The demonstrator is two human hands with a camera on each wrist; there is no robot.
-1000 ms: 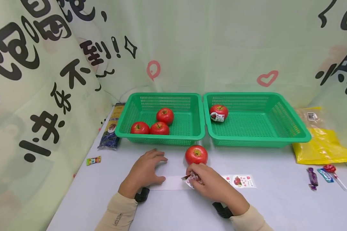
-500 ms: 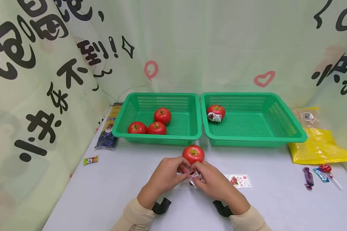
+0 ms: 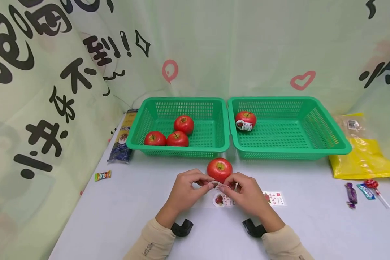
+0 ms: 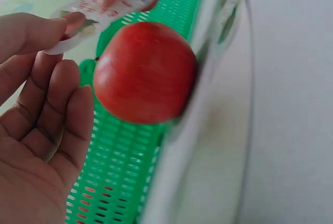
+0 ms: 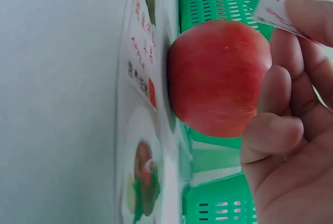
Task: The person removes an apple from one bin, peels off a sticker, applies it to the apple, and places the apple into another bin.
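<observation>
Just in front of a red apple [image 3: 219,169] on the table, both hands hold one white printed sticker [image 4: 130,5] between them. My left hand [image 3: 188,189] pinches its rounded end, which bears a fruit picture, between thumb and forefinger. At the end with red print, the thumb and fingers of my right hand [image 3: 248,191] grip it. The other fingers of both hands curl loosely below. Under the hands lies a backing strip with more apple stickers [image 3: 276,198], partly covered by the right hand in the head view.
Behind the apple stand two green baskets: the left basket [image 3: 178,153] holds three apples, the right basket [image 3: 292,154] one apple with a sticker [image 3: 244,125]. A yellow bag [image 3: 360,159] and several sweets [image 3: 351,195] lie right; a dark packet [image 3: 121,144] and small sweet [image 3: 103,176] left.
My left hand has come from the strip's left end to the sticker and pinched it. The sticker, crumpled in my right hand before, is now spread between both hands, nearer the apple.
</observation>
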